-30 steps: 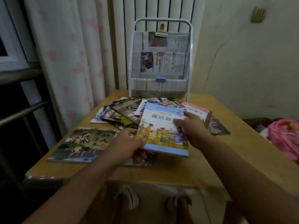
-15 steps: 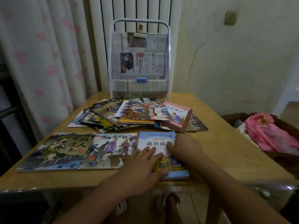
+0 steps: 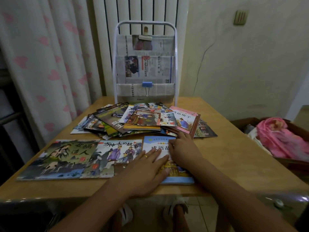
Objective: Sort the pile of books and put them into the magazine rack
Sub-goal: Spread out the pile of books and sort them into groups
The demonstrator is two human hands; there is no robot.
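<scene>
At the near edge of the bench point(image 3: 225, 148), three books lie flat in a row: a dark green-toned one point(image 3: 56, 158) at left, a purple-figured one point(image 3: 115, 153) in the middle, a blue-covered book point(image 3: 157, 143) at right. Both hands are on the blue one. Left hand point(image 3: 147, 171): fingers straight, slightly spread, pressing flat on the lower cover, not curled round anything. Right hand point(image 3: 184, 151): resting on the upper right part of the cover; fingers mostly straight as far as can be seen, tips near the pile, gripping nothing.

The unsorted pile point(image 3: 142, 119) sits beyond the row, fanned and overlapping, just in front of the magazine rack point(image 3: 145, 64) at the back of the bench. The rack pockets look lined with newspaper, held by a blue clip point(image 3: 147, 84) and a pale clip point(image 3: 145, 36) at top.

Judgement: the step is laying out and squaring the blue book in the row. To do it well:
- nudge its left edge against the purple book, not overlapping it;
- keep its bottom edge level with its neighbours, clear of the bench lip;
- lift the right hand carefully, as the pink book point(image 3: 184, 121) on the pile is just beside it and could slide.
</scene>
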